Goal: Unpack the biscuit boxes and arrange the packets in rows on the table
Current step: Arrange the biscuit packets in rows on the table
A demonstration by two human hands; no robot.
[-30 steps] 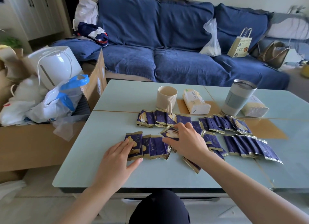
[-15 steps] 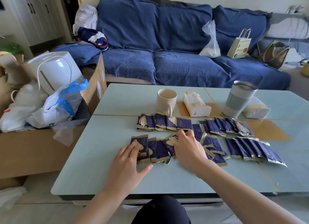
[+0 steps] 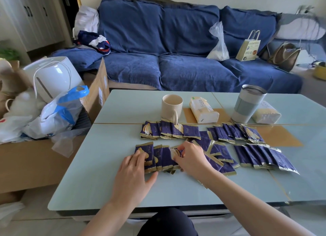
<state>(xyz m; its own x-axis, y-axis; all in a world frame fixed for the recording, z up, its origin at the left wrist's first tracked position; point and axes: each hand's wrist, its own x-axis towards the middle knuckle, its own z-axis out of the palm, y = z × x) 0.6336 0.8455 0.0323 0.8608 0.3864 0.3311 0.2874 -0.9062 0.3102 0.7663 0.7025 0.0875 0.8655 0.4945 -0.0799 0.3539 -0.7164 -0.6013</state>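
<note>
Fingers [image 3: 139, 156] of the left hand [image 3: 134, 176] lie nearly straight, pressing flat on the leftmost packets of the near row [image 3: 155, 158], thumb spread along the table [image 3: 123, 116]. The right hand [image 3: 192, 160] curls its fingertips onto a packet [image 3: 175, 152] at that row's right end. More packets form a far row [image 3: 169, 131] by the mug [image 3: 172, 107].

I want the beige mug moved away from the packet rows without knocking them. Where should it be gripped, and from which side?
Take the beige mug by its handle, which faces the near side toward the far row of packets. It stands upright and looks empty, so probably reach down from above and lift straight up rather than sliding it.
</note>
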